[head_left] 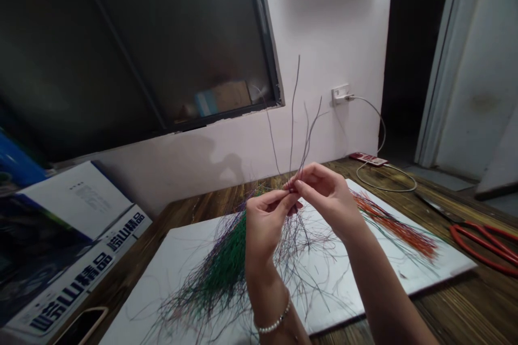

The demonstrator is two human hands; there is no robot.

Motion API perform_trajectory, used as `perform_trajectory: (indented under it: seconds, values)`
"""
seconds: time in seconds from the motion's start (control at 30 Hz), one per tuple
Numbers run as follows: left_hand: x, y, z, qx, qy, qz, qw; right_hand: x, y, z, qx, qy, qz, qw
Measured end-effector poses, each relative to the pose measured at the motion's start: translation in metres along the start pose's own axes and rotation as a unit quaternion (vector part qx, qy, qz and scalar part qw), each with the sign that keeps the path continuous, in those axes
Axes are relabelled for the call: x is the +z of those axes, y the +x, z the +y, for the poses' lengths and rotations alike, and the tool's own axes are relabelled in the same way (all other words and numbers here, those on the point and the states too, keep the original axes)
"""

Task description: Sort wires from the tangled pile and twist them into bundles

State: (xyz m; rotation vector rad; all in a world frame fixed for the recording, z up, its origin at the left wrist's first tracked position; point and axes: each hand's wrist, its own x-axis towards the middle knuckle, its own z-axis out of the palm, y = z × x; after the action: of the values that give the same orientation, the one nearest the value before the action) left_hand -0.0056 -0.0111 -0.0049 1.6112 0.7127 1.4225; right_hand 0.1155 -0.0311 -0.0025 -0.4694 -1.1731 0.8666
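My left hand [267, 221] and my right hand [324, 194] meet above a white board [162, 275], thumbs and fingers pinched together on a few thin dark wires [292, 124]. The wires fan upward from the fingertips, and their lower ends stick out below. Left of my hands lies a large bundle of green and purple wires [226, 259] on the board. Loose thin wires [311, 269] are scattered beneath my hands. A bundle of orange wires [400, 226], with some green and dark ones, rests on the board's right part.
Red-handled scissors [485, 242] lie right of the board on the wooden table [437, 302]. Behind them are a red and white device [368, 159] and a cable [384, 190]. A white box [76, 205] and a phone [81, 328] are at the left.
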Motion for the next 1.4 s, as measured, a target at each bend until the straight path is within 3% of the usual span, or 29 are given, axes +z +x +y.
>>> perform_trajectory:
  seconds: [0.47,0.63,1.0,1.17,1.27,1.4]
  values:
    - [0.004,0.001,0.001,0.003,0.009,0.021,1.0,-0.001,0.001,0.002,0.01,0.008,0.007,1.0]
    - [0.003,0.002,0.002,0.01,0.02,0.0,1.0,-0.004,0.002,0.003,-0.003,-0.022,0.016,1.0]
    - [0.0,0.0,0.009,-0.045,0.052,-0.124,0.99,-0.019,0.002,-0.001,0.062,0.022,-0.131,0.989]
    - [0.003,0.0,0.007,-0.043,0.049,-0.147,0.987,-0.017,0.003,0.001,0.038,-0.022,-0.076,0.996]
    - [0.006,0.0,0.004,-0.066,0.006,-0.16,0.985,-0.015,0.004,0.002,0.032,-0.043,-0.021,0.998]
    - [0.009,0.001,0.001,-0.084,-0.035,-0.165,0.982,-0.013,0.006,0.005,0.029,-0.04,0.01,0.999]
